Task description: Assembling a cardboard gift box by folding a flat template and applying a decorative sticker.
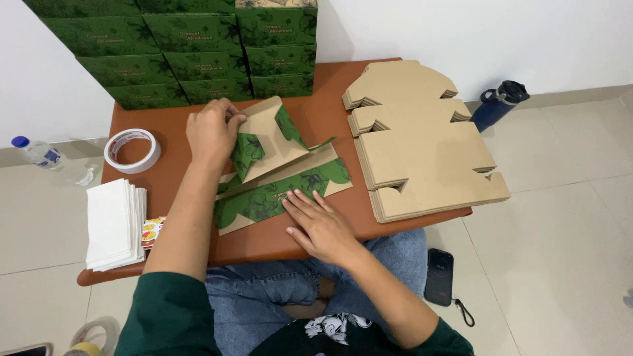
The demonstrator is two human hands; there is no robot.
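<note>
A flat box blank (277, 175), brown cardboard inside and green leaf print outside, lies on the low brown table (330, 99). My left hand (212, 130) grips a side flap of the blank and holds it folded up. My right hand (318, 223) lies flat on the near green flap, fingers spread, pressing it onto the table.
A stack of unfolded brown blanks (422, 142) fills the table's right side. Finished green boxes (191, 49) are piled at the back. A tape roll (132, 150) and white paper stack (113, 223) sit left. A blue bottle (498, 104) and phone (440, 275) are on the floor.
</note>
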